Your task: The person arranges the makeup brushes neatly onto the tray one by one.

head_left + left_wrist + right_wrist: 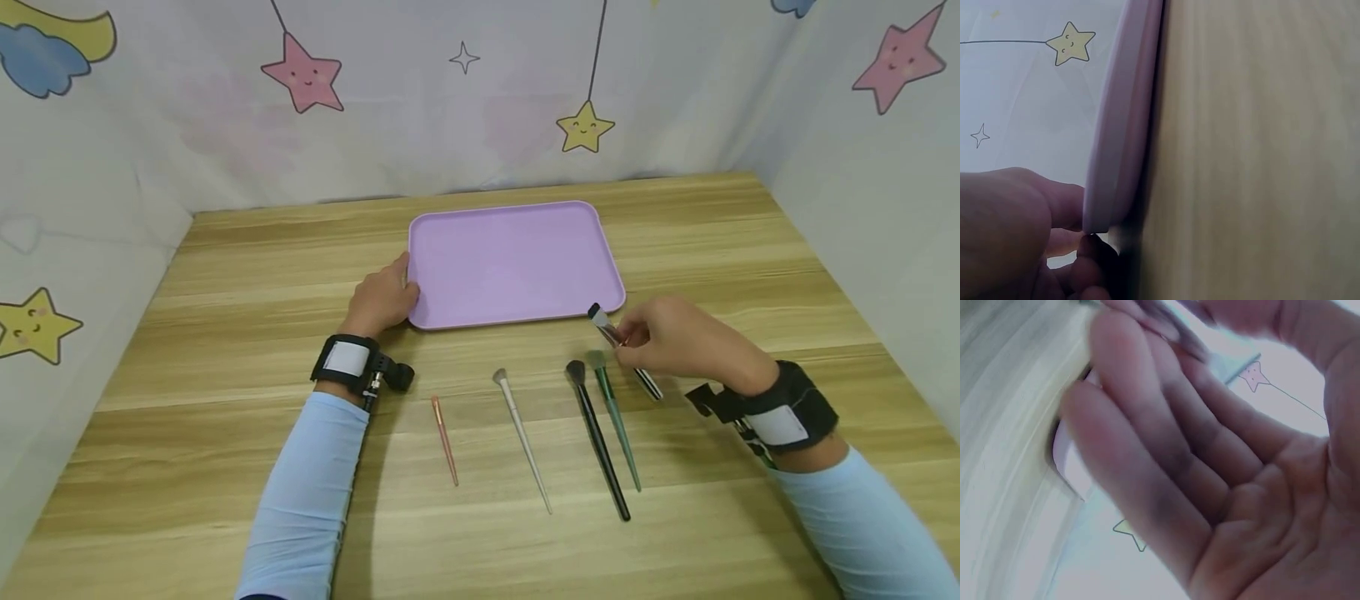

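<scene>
A purple tray [517, 262] lies at the back of the table. At its near left corner my left hand [381, 298] pinches the rim, thumb at the top edge and fingers below, as the left wrist view shows of the tray wall [1119, 125]. My right hand [667, 337] pinches a flat-headed makeup brush [648, 383] by its middle. The brush's dark-tipped head points at the tray's near right corner. In the right wrist view the palm and fingers [1147, 444] hide most of that brush. Just left of this hand lies a green makeup brush [617, 417].
Further left on the wooden table [225, 467] lie a black makeup brush [600, 442], a pale-handled brush [522, 437] and a short pink brush [445, 442], spaced apart. A white curtain [420, 125] with printed stars stands behind the tray.
</scene>
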### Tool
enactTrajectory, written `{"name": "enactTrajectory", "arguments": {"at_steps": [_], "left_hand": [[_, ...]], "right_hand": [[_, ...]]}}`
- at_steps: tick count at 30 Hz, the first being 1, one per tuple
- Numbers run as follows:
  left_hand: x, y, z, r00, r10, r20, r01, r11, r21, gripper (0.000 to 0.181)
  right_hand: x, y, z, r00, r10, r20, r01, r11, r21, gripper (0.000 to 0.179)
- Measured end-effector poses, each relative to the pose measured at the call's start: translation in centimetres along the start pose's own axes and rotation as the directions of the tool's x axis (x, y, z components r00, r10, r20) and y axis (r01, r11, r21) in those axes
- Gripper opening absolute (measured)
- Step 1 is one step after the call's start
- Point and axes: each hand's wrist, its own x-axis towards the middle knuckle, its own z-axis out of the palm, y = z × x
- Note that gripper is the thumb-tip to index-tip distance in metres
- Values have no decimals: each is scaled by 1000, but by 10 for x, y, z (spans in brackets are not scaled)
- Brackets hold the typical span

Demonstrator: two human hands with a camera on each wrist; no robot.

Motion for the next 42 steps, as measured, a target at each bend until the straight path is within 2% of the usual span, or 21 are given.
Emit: {"name": "enactTrajectory", "arguments": {"at_steps": [7, 14, 30, 36, 42], "left_hand": [[0, -4, -2, 1000, -1, -3, 1, 1000, -10, 66], [0, -6, -5, 1000, -12, -12, 12, 1000, -19, 67], [-1, -6, -2, 999, -35, -20, 33, 997, -69, 68], [-1, -4, 0, 999, -38, -11, 37, 996, -80, 68], [1, -3, -1, 999, -35, -24, 33, 996, -83, 68]], "right_hand": [[7, -3, -1, 990, 27, -140, -20, 999, 51, 19], [15, -5, -4, 969, 13, -246, -3, 999, 41, 21], [28, -4, -3, 941, 83, -329, -68, 996, 58, 27], [38, 1, 1, 930, 88, -358, -74, 996, 52, 27], [50, 5, 1, 922, 105, -374, -76, 993, 94, 26]]}}
